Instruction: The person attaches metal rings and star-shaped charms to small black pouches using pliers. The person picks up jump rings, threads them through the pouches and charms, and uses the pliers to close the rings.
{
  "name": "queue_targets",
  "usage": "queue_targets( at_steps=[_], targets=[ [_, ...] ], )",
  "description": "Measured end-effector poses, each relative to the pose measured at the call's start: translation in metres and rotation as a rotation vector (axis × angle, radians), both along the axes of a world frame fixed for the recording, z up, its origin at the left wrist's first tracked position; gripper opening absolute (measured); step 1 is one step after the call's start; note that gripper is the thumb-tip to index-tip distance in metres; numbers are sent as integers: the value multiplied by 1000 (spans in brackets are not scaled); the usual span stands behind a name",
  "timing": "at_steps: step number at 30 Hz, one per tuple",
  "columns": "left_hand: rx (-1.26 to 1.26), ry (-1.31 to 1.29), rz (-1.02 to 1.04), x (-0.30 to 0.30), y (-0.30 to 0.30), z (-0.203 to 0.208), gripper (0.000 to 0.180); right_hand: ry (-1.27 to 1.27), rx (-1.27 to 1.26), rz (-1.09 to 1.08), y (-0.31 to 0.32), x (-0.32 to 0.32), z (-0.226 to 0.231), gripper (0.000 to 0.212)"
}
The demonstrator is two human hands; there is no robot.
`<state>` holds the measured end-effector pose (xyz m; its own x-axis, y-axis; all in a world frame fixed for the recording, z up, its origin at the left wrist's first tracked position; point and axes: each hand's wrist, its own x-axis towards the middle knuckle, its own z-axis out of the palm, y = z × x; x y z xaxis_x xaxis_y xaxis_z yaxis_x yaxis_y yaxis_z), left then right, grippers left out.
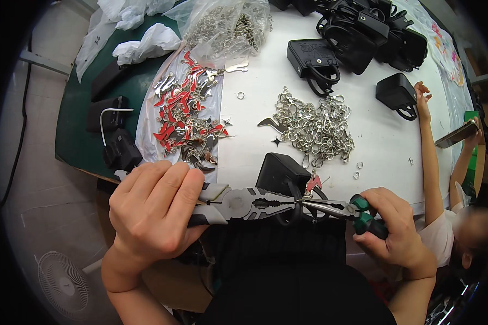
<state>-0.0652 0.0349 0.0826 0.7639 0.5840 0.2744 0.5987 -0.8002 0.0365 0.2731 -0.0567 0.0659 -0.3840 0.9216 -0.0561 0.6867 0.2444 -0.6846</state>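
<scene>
My left hand [156, 208] is closed round the handles of large grey pliers [238, 205]. In my right hand [393, 230] are smaller needle-nose pliers [331, 207] with green and black grips. The two jaw tips meet at a tiny metal piece, too small to make out. Right behind the tips stands a small black bag [279, 174] at the table's front edge, its looped handles partly hidden by the pliers. A red charm [312, 184] hangs by the tips. Beyond lies a heap of silver clasps and rings [317, 127].
Red and silver charms [187, 108] cover a plastic sheet at left, below a clear bag of metal hardware [230, 27]. Black mini bags [358, 38] pile up at the far right. Another person [434, 162] sits at the right edge, holding a phone [456, 134]. Loose rings [357, 175] lie nearby.
</scene>
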Motion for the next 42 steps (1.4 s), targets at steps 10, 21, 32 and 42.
queue_targets(
  at_steps=[10, 21, 32, 42],
  targets=[
    [-328, -150, 136, 7, -7, -13, 41, -121, 265, 79, 11, 9, -6, 61],
    [-249, -99, 395, 21, -30, -84, 55, 11, 167, -57, 3, 31, -9, 60],
    [-1028, -853, -138, 86, -29, -84, 67, 404, -265, -54, 3, 23, -19, 54],
    [-1552, -729, 53, 78, -28, -47, 78, -319, 324, -399, 17, 37, -52, 64]
  ],
)
